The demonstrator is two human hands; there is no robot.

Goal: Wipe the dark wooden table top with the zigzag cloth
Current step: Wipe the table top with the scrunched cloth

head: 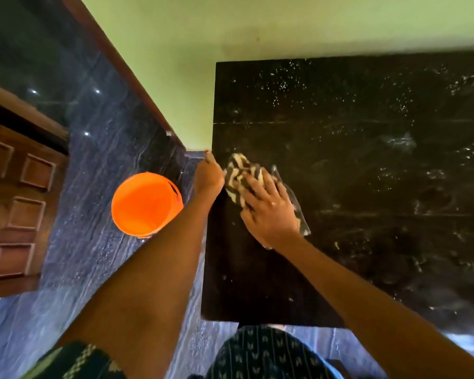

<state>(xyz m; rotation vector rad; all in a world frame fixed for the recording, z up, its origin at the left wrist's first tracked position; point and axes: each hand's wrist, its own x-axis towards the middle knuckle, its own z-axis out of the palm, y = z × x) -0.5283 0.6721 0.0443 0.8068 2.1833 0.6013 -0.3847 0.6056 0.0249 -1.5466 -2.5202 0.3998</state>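
Note:
The dark wooden table top fills the right half of the view, speckled with white crumbs and smears. The black-and-cream zigzag cloth lies bunched near the table's left edge. My right hand presses down on it with its fingers spread flat. My left hand is held against the table's left edge, right beside the cloth. One of its fingers stretches forward along the edge and the others are mostly hidden. It holds nothing that I can see.
An orange bucket stands on the dark blue floor left of the table. A brown panelled door is at far left. A green wall runs behind the table.

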